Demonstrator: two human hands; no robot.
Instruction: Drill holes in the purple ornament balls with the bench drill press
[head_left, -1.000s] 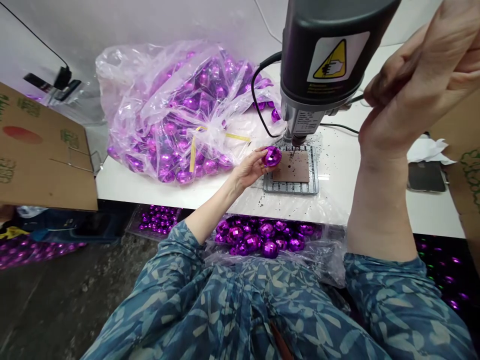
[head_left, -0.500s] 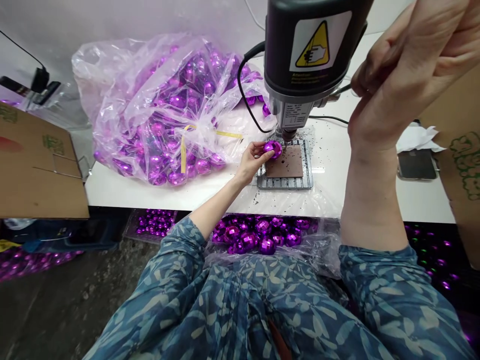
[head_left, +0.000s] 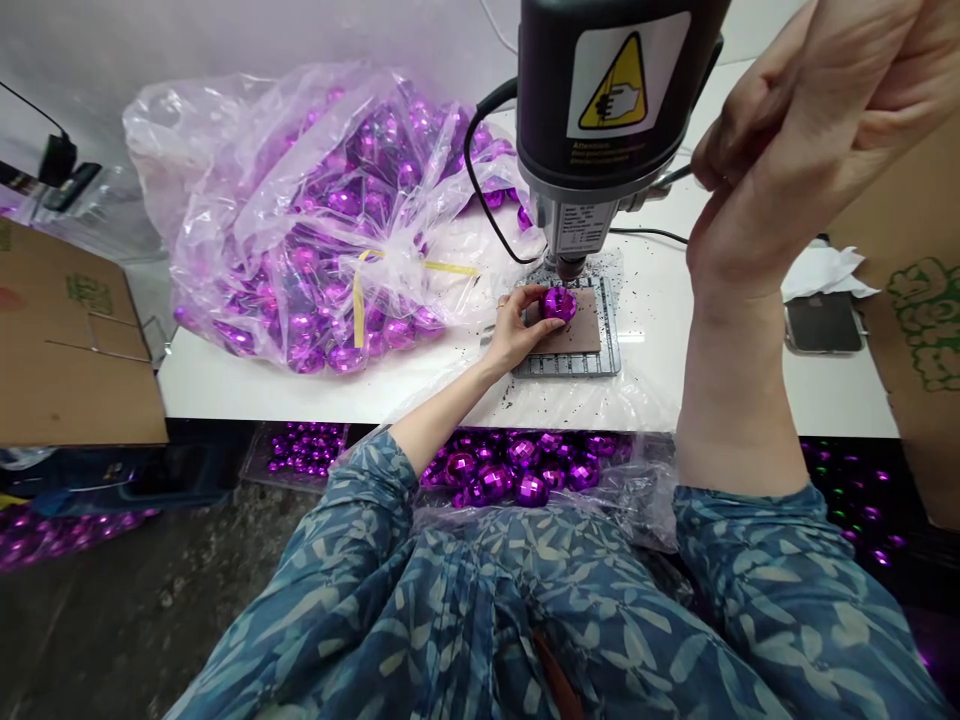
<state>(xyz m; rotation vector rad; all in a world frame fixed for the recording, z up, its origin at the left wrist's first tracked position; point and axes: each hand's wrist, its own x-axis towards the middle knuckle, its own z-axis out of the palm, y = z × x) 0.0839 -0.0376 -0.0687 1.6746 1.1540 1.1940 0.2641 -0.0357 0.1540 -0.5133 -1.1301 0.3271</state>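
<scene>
Between the thumb and fingers of my left hand (head_left: 516,332) is a shiny purple faceted ball (head_left: 559,303). It sits over a brown board (head_left: 581,338) on the slotted metal base (head_left: 611,350), just below the chuck (head_left: 571,268) of a black drill press (head_left: 600,170). My right hand (head_left: 810,150), raised at the upper right, is closed around the drill press lever (head_left: 675,177); the grip itself is hidden by the fingers. Dark specks lie scattered around the base.
A clear bag (head_left: 300,230) of purple balls fills the table's left side. More balls (head_left: 525,470) lie in plastic at my lap. A phone (head_left: 825,325) and white tissue (head_left: 821,272) are at right. Cardboard boxes (head_left: 75,350) flank the table.
My left hand has moved the ball slightly right, under the chuck, and turned it. My right hand stays on the lever. The whole view has shifted a little.
</scene>
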